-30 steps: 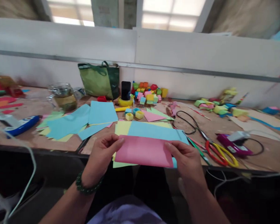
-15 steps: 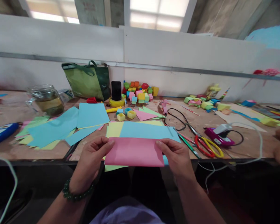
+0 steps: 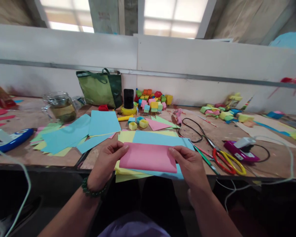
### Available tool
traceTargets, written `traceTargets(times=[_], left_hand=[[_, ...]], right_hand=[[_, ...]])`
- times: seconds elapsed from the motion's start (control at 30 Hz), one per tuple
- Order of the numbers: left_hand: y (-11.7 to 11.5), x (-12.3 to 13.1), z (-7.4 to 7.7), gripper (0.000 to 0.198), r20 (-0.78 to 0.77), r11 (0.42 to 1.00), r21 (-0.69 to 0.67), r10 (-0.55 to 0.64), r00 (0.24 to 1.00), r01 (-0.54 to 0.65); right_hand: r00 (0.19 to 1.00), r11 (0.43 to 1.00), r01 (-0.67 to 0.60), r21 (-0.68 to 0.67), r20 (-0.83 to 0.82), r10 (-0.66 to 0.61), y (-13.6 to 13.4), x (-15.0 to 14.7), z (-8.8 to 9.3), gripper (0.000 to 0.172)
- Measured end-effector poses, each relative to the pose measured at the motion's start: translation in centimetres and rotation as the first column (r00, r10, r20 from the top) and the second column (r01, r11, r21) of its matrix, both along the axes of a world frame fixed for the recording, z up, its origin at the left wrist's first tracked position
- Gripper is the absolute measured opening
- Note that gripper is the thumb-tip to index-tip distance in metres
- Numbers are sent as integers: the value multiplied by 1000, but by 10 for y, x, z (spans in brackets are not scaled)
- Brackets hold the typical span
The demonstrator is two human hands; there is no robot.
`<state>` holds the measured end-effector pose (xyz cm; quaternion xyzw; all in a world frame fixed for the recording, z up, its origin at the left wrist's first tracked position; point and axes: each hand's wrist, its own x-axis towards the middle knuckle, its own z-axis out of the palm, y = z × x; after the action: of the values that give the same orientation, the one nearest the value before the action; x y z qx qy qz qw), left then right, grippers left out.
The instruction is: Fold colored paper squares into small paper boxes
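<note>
A folded sheet of pink paper is stretched between my two hands, its long fold toward me. My left hand pinches its upper left corner between thumb and fingers; a dark green bead bracelet circles that wrist. At the upper right corner, my right hand holds it in the same kind of pinch. Beneath the pink paper lie blue sheets and yellow sheets, which stick out past the table's front edge.
Right of my hands lie scissors, a green pencil and a purple power strip. Coloured paper sheets and a glass jar are on the left. Small folded paper boxes and a green bag stand behind.
The camera view has shifted, so the table scene sits further right and slightly lower. Both hands keep their pinch on the pink paper, which now looks tilted slightly down at its right end.
</note>
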<state>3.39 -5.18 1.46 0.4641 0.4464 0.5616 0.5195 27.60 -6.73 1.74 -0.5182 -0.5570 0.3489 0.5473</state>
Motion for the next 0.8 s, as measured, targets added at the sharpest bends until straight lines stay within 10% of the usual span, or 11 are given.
traceTargets(times=[0.17, 0.33, 0.7, 0.8], left_hand=[[16, -3, -4, 22, -358, 991, 104, -37, 933, 80], [53, -6, -3, 18, -850, 980, 81, -28, 526, 184], [82, -2, -16, 12, -957, 970, 85, 16, 289, 229], [83, 2, -10, 24, -943, 875, 129, -37, 330, 467]], right_hand=[[996, 1000, 2, -4, 91, -2, 18, 4, -2, 29], [960, 997, -57, -48, 273, 68, 51, 9, -9, 30], [677, 978, 2, -208, 720, 151, 72, 5, -21, 27], [621, 973, -1, -230, 763, 181, 73, 4, -19, 27]])
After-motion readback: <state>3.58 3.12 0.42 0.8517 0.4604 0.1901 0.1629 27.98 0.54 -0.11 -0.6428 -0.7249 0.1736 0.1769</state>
